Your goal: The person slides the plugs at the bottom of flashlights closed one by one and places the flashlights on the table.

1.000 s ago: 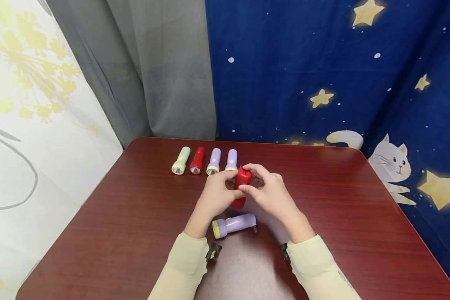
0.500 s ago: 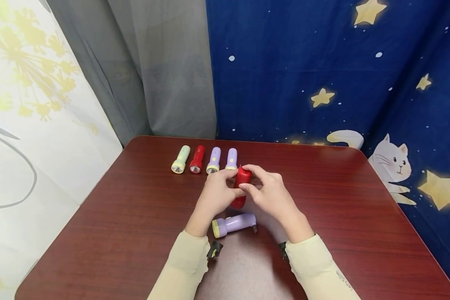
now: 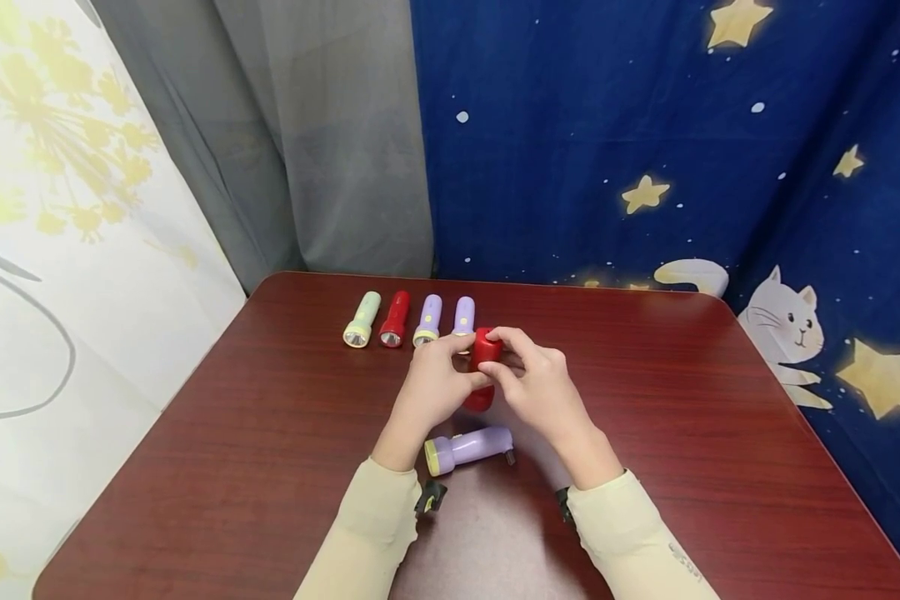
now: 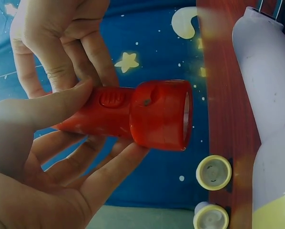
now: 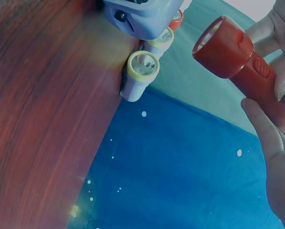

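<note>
Both hands hold a red flashlight above the table, its wide lens end toward the person. My left hand grips its body from the left, thumb on top near the ridged switch in the left wrist view, where the red flashlight shows its whole head. My right hand pinches the tail end from the right. Below them a purple flashlight with a yellow rim lies on its side, metal prongs sticking out of its tail. The same purple flashlight shows large in the left wrist view.
Along the back of the brown table lies a row of flashlights: a pale green one, a red one and two purple ones. The left hand partly covers the nearer ends of the purple pair. Curtains hang behind.
The red flashlight has tilted and risen slightly between the hands; a dark slit at its tail end no longer shows. Both hands keep their hold, and the other flashlights have not moved.
</note>
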`<state>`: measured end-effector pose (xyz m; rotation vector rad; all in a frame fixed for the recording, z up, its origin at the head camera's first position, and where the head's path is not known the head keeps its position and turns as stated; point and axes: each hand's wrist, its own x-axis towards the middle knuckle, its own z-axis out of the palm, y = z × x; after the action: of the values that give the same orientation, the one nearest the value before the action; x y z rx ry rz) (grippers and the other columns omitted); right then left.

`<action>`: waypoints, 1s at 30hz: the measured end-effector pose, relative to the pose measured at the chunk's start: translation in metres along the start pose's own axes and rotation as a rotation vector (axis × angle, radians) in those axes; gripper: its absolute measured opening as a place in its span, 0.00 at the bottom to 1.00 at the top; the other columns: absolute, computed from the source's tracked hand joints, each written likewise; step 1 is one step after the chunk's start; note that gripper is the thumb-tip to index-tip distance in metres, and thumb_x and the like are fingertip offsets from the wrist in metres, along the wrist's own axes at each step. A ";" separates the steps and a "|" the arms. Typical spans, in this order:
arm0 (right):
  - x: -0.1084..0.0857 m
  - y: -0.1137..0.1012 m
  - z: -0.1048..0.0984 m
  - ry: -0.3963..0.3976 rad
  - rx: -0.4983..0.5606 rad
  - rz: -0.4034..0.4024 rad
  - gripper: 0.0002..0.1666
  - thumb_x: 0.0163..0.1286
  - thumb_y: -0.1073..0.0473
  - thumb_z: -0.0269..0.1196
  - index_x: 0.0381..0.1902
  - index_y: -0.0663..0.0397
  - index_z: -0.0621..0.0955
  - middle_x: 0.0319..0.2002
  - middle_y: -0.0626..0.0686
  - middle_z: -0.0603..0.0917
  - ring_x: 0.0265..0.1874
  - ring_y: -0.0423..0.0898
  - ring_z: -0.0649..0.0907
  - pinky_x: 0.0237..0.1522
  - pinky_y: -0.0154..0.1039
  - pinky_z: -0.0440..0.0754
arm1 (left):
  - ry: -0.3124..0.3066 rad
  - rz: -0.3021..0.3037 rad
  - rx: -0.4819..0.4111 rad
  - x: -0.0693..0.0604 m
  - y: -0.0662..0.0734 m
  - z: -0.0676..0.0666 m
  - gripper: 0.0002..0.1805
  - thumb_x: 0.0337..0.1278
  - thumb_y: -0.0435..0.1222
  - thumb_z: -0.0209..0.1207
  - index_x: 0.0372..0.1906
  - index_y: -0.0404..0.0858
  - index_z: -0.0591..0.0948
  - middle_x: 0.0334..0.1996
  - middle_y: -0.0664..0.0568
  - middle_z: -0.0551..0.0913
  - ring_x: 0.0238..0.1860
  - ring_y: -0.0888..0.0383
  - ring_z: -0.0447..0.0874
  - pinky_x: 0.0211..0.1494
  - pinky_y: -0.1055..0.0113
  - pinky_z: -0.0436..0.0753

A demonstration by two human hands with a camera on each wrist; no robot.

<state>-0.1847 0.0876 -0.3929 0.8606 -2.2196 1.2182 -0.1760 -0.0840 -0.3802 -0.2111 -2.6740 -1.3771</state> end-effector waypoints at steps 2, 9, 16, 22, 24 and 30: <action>0.000 0.000 0.001 0.006 -0.001 -0.001 0.25 0.62 0.69 0.77 0.56 0.61 0.82 0.46 0.63 0.92 0.45 0.55 0.94 0.48 0.46 0.92 | -0.001 0.001 -0.004 0.000 0.000 0.000 0.32 0.57 0.36 0.76 0.68 0.35 0.83 0.59 0.42 0.90 0.52 0.49 0.92 0.59 0.53 0.91; 0.000 0.002 0.000 -0.033 -0.013 0.023 0.27 0.65 0.66 0.76 0.60 0.58 0.81 0.48 0.63 0.92 0.45 0.54 0.94 0.48 0.45 0.92 | -0.028 -0.041 -0.018 -0.001 0.000 -0.001 0.32 0.59 0.38 0.75 0.69 0.37 0.82 0.58 0.43 0.90 0.49 0.49 0.92 0.55 0.53 0.92; 0.001 0.002 -0.005 -0.063 0.043 0.180 0.32 0.73 0.59 0.72 0.71 0.55 0.75 0.56 0.65 0.90 0.51 0.56 0.93 0.50 0.48 0.91 | 0.008 -0.051 -0.124 0.002 -0.001 -0.005 0.32 0.60 0.37 0.75 0.69 0.37 0.81 0.54 0.42 0.91 0.47 0.48 0.95 0.55 0.54 0.92; 0.001 0.002 -0.008 -0.120 0.058 0.255 0.25 0.78 0.60 0.65 0.69 0.60 0.77 0.52 0.62 0.92 0.49 0.55 0.94 0.53 0.49 0.91 | 0.085 -0.068 -0.177 0.005 -0.001 -0.009 0.32 0.61 0.39 0.75 0.69 0.36 0.81 0.55 0.42 0.91 0.45 0.48 0.95 0.52 0.54 0.93; 0.000 0.002 -0.008 -0.143 0.050 0.263 0.23 0.77 0.59 0.65 0.67 0.59 0.79 0.51 0.61 0.92 0.48 0.53 0.94 0.53 0.48 0.91 | 0.106 -0.070 -0.184 0.005 -0.001 -0.011 0.32 0.62 0.41 0.74 0.69 0.36 0.81 0.56 0.41 0.91 0.46 0.47 0.95 0.52 0.53 0.93; 0.001 0.000 -0.006 -0.240 0.050 0.305 0.27 0.73 0.52 0.72 0.65 0.53 0.79 0.49 0.56 0.92 0.45 0.49 0.94 0.50 0.47 0.93 | 0.129 -0.056 -0.198 0.006 0.002 -0.013 0.33 0.65 0.43 0.72 0.71 0.35 0.79 0.57 0.40 0.90 0.50 0.45 0.95 0.56 0.51 0.92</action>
<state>-0.1846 0.0929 -0.3895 0.7379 -2.5981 1.3732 -0.1806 -0.0936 -0.3701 -0.0643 -2.4582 -1.6140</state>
